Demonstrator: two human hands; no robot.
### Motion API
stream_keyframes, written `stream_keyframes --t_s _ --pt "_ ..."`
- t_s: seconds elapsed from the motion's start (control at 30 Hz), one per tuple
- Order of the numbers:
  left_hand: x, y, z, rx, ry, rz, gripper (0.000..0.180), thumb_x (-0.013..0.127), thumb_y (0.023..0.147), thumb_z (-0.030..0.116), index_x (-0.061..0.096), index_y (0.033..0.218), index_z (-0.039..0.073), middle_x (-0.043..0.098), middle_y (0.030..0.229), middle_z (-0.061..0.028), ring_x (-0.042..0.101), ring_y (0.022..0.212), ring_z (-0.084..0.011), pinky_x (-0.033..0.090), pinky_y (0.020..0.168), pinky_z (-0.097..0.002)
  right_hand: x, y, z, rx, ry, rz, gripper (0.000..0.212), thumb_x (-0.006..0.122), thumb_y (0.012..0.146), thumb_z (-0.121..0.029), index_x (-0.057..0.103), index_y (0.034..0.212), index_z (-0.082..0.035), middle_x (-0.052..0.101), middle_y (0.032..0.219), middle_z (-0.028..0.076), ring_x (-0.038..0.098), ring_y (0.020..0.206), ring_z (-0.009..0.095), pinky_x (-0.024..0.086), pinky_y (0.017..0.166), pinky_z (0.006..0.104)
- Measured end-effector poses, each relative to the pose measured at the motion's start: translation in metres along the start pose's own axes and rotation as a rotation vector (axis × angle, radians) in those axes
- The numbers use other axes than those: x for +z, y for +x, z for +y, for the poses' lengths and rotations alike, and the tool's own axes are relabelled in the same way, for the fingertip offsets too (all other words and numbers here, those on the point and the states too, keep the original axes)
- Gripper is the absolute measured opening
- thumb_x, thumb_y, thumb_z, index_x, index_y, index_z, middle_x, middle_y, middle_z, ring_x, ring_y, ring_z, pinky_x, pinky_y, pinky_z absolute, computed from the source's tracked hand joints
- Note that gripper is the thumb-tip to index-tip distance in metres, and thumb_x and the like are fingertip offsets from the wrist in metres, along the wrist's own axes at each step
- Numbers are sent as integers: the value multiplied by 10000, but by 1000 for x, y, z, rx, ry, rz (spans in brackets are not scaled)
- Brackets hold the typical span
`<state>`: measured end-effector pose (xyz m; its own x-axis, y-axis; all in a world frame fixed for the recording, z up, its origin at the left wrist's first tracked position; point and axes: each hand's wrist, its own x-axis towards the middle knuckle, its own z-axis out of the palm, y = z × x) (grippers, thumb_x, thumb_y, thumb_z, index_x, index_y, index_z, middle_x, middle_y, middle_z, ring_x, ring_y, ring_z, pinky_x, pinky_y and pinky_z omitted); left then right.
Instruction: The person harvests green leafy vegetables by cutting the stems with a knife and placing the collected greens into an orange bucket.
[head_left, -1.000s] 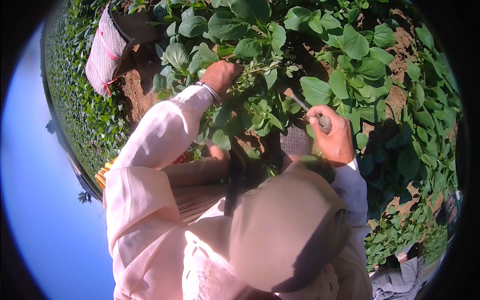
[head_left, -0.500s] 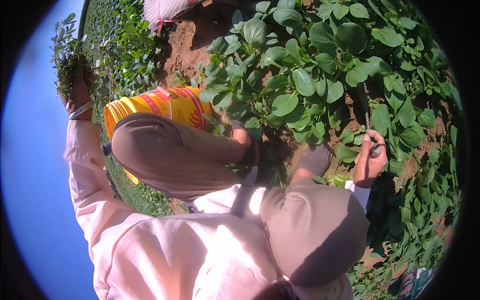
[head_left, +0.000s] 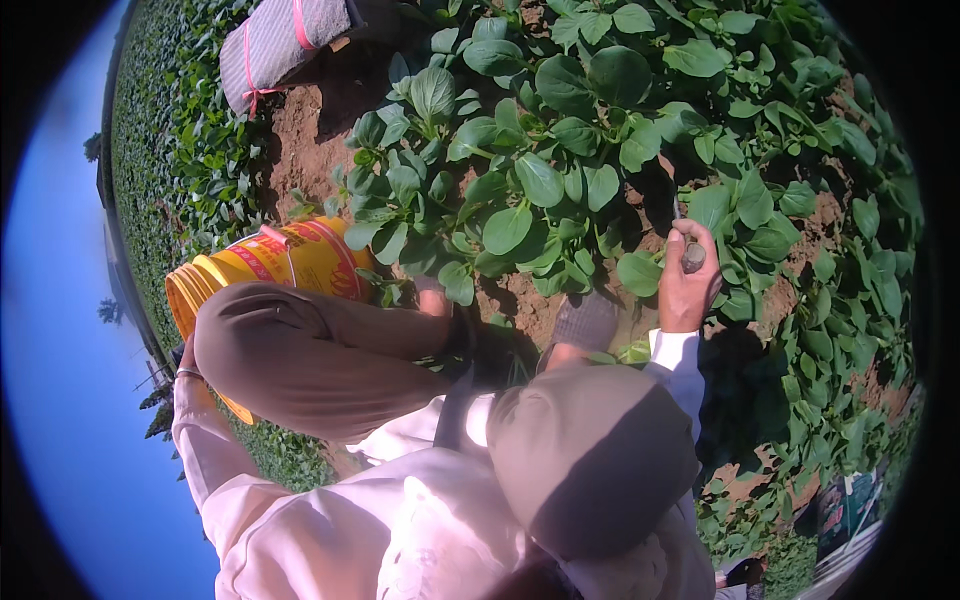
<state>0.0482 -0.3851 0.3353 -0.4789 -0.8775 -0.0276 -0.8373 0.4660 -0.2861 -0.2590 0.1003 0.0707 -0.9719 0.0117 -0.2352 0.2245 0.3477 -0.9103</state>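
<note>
Pinching a tool (head_left: 677, 208) in the right grip (head_left: 687, 285), with its thin end pointing ahead between leaves (head_left: 711, 206). Nearer the bucket (head_left: 235, 266), by its rim, with the left grip (head_left: 188, 357), half behind the knee (head_left: 240, 325); cannot tell if spread.

Open soil (head_left: 300, 165) between grey bundle (head_left: 283, 52) and yellow bucket (head_left: 250, 262), bent knee (head_left: 262, 330) against bucket, leafy plants (head_left: 750, 205) flanking right fingers (head_left: 703, 238)

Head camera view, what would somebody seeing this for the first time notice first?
The bright yellow-and-red bucket would probably catch the eye first, at the left beside the bent knee. Next comes the right hand, right of centre among the green leafy plants, gripping a thin-shafted tool. Near the top left is a greyish bundle tied with pink cord.
</note>
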Motion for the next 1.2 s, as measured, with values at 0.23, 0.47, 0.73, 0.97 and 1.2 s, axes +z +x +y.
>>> stream_keyframes --t_s 0.23,0.47,0.73,0.97,1.2 --pt "-71 132 68 432 -339 205 195 511 942 114 606 1079 12 643 837 -57 593 737 -98 476 677 -240 29 -6 -24 -510 -520 -197 380 675 688 -61 586 1055 -108 579 714 95 606 592 301 477 517 402" --pt "-55 53 407 1407 -497 -123 177 519 863 -47 577 1029 -28 604 913 -135 611 821 -256 473 738 -305 29 -13 -24 -494 -592 -216 362 667 704 -47 618 1055 -118 605 739 94 597 576 310 467 507 392" --pt "95 -36 574 1746 -480 -529 234 549 831 94 606 1056 69 614 945 -134 592 885 -365 493 732 -424 10 -19 -46 1 0 -199 110 596 841 -28 589 946 -61 621 713 107 609 585 292 457 532 315" --pt "135 -24 602 1398 -862 -544 253 547 801 69 571 1038 -17 616 929 -240 563 872 -434 469 766 -421 -36 -17 -7 202 143 202 82 588 883 -41 612 961 -33 449 583 -60 359 480 21 292 448 196" --pt "119 -54 598 1838 -676 -234 213 561 789 56 622 993 78 604 894 -169 581 860 -367 499 700 -421 -47 -20 -4 349 459 480 91 590 893 -85 583 973 -42 453 514 -14 358 359 52 247 327 232"
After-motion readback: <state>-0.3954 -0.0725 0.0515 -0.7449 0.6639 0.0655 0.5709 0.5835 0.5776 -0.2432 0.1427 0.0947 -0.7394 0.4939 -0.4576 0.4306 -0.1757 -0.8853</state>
